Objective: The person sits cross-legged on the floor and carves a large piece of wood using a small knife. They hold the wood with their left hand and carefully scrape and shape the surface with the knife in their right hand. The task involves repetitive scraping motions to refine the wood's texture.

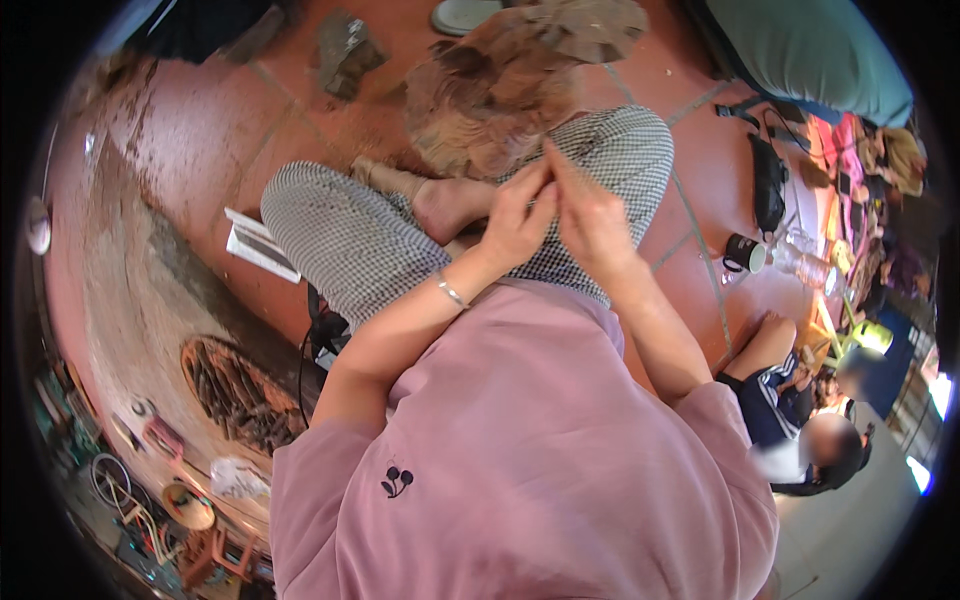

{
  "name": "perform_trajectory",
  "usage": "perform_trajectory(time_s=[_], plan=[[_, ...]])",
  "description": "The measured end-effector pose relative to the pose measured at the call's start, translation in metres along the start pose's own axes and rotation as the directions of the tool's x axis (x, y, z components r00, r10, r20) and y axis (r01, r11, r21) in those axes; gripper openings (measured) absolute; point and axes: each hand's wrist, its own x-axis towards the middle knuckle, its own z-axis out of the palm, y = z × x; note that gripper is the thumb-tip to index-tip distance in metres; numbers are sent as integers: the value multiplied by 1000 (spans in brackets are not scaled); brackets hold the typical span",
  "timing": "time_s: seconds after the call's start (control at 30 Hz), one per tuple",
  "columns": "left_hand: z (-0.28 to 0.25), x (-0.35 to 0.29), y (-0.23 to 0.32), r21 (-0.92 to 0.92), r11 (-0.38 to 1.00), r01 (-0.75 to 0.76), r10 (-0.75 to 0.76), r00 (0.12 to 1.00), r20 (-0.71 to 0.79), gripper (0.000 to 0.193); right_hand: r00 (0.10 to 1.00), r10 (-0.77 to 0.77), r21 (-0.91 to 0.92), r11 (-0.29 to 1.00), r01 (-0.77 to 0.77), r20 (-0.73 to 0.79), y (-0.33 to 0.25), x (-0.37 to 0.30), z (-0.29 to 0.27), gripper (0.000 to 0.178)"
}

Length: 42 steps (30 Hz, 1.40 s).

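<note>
My left hand [520, 222], with a silver bracelet [453, 292] at its wrist, is held over my lap with the fingers pinched together. Close against it is my right hand [597, 222], its fingers drawn together and pointing up toward the left fingertips. Whatever sits between the fingertips is too small or hidden to make out. Just beyond the hands, a heap of large dry brown leaves [490, 100] lies on the floor against my crossed legs in checked trousers [335, 225]. My bare foot [455, 205] shows beside the left forearm.
Red tiles [225, 110] surround me. At left, an oval container [188, 350] holds dark brown elongated pieces; a white open box [262, 245] lies nearer. A grey block [345, 55] is ahead. Rightward are a black mug [743, 253], clear bottle [805, 268], black pouch [768, 185] and a seated person [765, 385].
</note>
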Motion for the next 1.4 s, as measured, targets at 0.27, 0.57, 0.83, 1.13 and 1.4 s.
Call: perform_trajectory(time_s=[0.27,0.57,0.83,1.13,1.4], plan=[[-3,0,3,-98,995,19,-18,1000,10,30,987,27,-46,999,-20,161,-3,7,-11,49],[3,2,-1,-98,994,-45,42,998,-37,29,981,-49,-127,989,74,190,-3,13,-15,52],[-3,-6,-2,-89,994,-70,63,995,-78,32,972,4,-111,994,23,234,-23,11,-21,49],[0,5,11,-95,992,-80,77,997,-30,39,979,25,-189,982,14,203,-31,16,-34,50],[9,6,13,-149,989,-24,22,1000,-13,38,984,10,-197,980,26,179,-28,18,-42,51]])
